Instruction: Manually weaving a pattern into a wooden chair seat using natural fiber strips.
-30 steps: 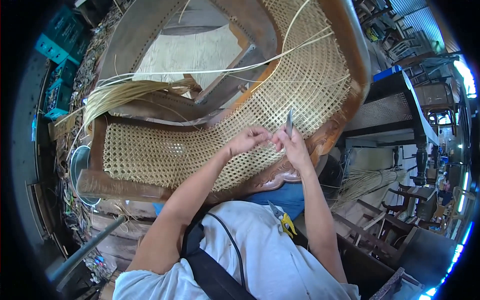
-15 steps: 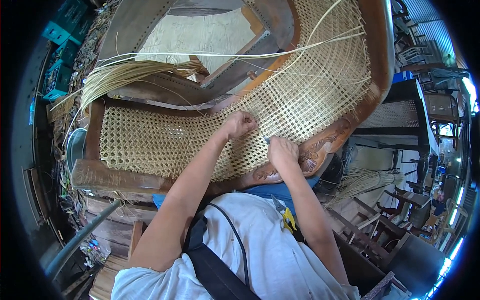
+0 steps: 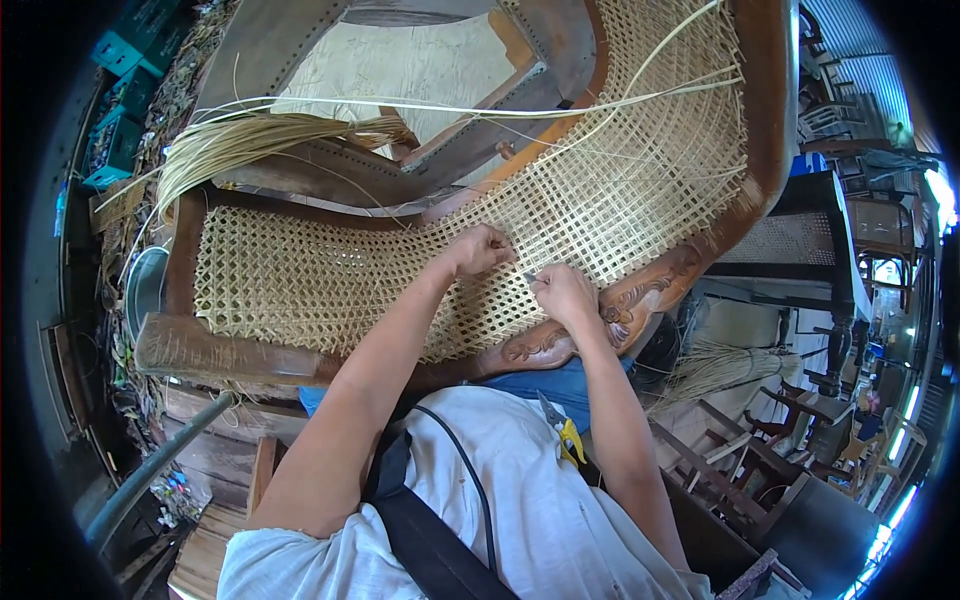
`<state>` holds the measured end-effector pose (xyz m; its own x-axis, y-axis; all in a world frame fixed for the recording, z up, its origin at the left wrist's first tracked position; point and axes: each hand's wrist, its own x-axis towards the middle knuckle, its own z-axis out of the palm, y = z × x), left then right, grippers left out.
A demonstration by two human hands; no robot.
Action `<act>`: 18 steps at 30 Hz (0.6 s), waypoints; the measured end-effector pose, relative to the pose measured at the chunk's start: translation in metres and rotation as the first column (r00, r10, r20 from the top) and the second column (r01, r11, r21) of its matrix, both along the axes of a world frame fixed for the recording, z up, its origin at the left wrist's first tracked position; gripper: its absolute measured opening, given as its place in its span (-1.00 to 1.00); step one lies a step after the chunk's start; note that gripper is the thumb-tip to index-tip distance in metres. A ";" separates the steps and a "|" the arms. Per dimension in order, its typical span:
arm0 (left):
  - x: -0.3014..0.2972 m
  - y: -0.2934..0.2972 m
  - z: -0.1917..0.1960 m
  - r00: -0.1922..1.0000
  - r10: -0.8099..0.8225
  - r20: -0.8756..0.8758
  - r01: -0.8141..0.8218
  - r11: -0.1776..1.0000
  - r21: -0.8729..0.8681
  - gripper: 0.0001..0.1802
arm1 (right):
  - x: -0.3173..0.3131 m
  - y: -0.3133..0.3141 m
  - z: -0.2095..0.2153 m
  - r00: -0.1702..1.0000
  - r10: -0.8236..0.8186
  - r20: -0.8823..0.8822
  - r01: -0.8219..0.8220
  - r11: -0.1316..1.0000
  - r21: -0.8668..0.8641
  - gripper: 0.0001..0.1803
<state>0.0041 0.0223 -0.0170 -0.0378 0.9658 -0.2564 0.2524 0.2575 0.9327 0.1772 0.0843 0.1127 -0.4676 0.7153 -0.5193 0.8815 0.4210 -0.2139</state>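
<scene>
Pale woven cane panel (image 3: 420, 270) stretched flat in dark carved wooden chair frame (image 3: 640, 300), directly under both grips. Loose cane strands (image 3: 560, 110) trail above the grips.

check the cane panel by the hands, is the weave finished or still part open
Part open. The cane panel is dense at the left, but right of the hands it is a loose square grid with long strands trailing free.

Short-sleeved white T-shirt (image 3: 520, 510), loose and faintly speckled. Broad black strap (image 3: 420, 530) slung across chest, thin black cable (image 3: 470, 470) curving beside it. Blue garment (image 3: 560, 385) below the hem. Bare forearms, both hands free of gloves and rings.
</scene>
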 end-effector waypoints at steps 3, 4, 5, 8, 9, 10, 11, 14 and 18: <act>-0.004 0.004 -0.001 0.982 0.002 0.187 0.012 0.997 -0.076 -0.88 | -0.002 0.006 -0.002 0.999 -0.011 0.053 0.012 1.000 -0.026 -0.79; -0.007 0.006 -0.003 0.985 -0.008 0.175 0.028 0.993 -0.111 -0.86 | -0.003 0.008 -0.002 0.998 -0.011 0.054 0.013 1.000 -0.027 -0.79; -0.008 0.007 -0.005 0.987 -0.019 0.162 0.043 0.988 -0.146 -0.85 | -0.005 0.010 0.000 0.998 -0.004 0.063 0.006 0.999 -0.041 -0.77; 0.000 0.011 0.000 0.997 -0.024 -0.070 0.027 0.999 0.043 -0.86 | -0.004 0.016 -0.002 0.998 0.007 0.069 -0.004 0.999 -0.042 -0.73; 0.001 0.011 0.000 0.997 -0.023 -0.072 0.026 0.999 0.045 -0.86 | -0.003 0.017 -0.003 0.998 0.012 0.067 -0.009 0.999 -0.032 -0.73; 0.002 0.013 0.000 0.998 -0.035 -0.047 0.037 0.998 0.051 -0.85 | -0.003 0.019 -0.003 0.998 0.013 0.065 -0.011 1.000 -0.028 -0.73; 0.002 0.015 0.001 0.999 -0.046 -0.025 0.047 0.997 0.061 -0.84 | -0.003 0.022 -0.002 0.998 0.018 0.065 -0.016 0.999 -0.038 -0.73; 0.005 0.011 -0.010 0.999 -0.034 -0.020 0.035 0.998 0.058 -0.81 | -0.012 0.017 0.005 0.997 0.015 0.072 -0.008 0.996 -0.094 -0.75; 0.015 0.004 -0.002 0.985 0.007 -0.173 0.021 0.987 0.161 -0.80 | 0.005 0.000 0.025 0.993 0.109 -0.038 -0.103 0.986 0.134 -0.73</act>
